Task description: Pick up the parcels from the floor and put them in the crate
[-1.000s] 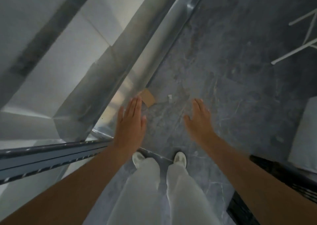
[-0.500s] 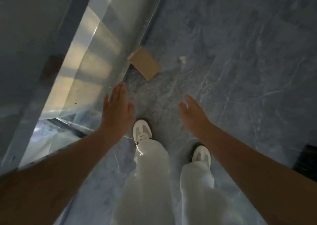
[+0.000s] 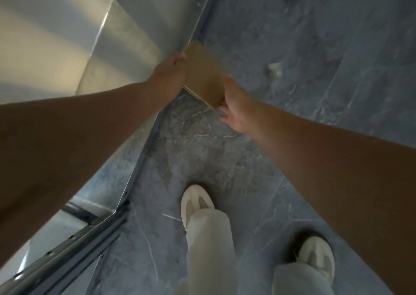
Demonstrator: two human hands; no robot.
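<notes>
Floor (image 3: 292, 126) | parcel (image 3: 203, 76) long axis fore-aft | left hand (image 3: 172, 69), right hand (image 3: 236, 108) gripping

A shiny metal panel (image 3: 126, 36) rises at left; a small white scrap (image 3: 275, 68) lies apart.

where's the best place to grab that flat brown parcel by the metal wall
Its two long edges, one hand from each side: the parcel is thin and flat, with the metal panel close on its left. The left hand and right hand flank it.
</notes>
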